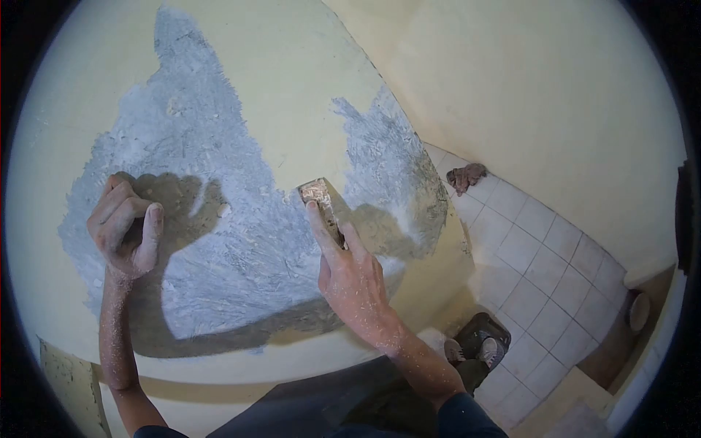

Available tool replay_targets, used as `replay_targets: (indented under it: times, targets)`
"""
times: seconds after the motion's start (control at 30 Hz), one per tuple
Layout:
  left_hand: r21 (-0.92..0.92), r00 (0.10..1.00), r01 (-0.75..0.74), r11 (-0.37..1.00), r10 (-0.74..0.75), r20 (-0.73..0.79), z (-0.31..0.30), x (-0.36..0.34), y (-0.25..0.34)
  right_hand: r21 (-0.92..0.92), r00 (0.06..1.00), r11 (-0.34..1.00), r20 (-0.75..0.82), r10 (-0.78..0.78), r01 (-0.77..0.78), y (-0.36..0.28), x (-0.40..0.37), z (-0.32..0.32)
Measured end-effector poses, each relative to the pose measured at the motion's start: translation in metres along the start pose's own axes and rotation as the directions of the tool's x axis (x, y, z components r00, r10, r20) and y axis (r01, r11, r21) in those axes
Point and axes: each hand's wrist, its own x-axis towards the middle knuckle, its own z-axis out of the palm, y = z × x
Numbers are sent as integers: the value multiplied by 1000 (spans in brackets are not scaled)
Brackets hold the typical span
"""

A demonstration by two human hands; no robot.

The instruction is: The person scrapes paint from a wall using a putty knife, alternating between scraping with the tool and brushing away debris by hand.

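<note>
My right hand point(358, 288) grips a scraper point(315, 193), its worn, flat blade speckled with plaster. The index finger lies stretched along the tool, and the blade's edge meets the yellow paint point(292, 131) between two bared grey areas. Farther left, my left hand point(124, 226) is raised at the wall with its fingers curled in and its thumb bent beside them; nothing shows in it. Behind that hand spreads the larger grey scraped patch point(212, 248), rough and streaked. A smaller grey patch point(387, 168) lies right of the scraper. Pale dust specks both forearms.
White floor tiles point(540, 270) run along the right below another yellow wall point(540, 95). A crumpled brown cloth point(466, 177) lies by that wall's foot. My shoes point(491, 352) stand on or beside a dark object point(482, 327). A round object point(639, 312) sits at far right.
</note>
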Motion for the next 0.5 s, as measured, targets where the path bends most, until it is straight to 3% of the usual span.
replay_targets:
  times: [0.23,0.33,0.5]
  targets:
    - [-90,994,-13,996,4,-106,3,-2,0,-23,1000,1000,-19,17,-18,-5,6,5]
    - [-100,996,-52,994,44,-83,3,-1,4,-38,997,997,32,68,-67,-7,-4,6]
    - [-155,999,-26,988,22,-31,-2,-10,-1,19,996,1000,-93,19,-17,-12,11,10]
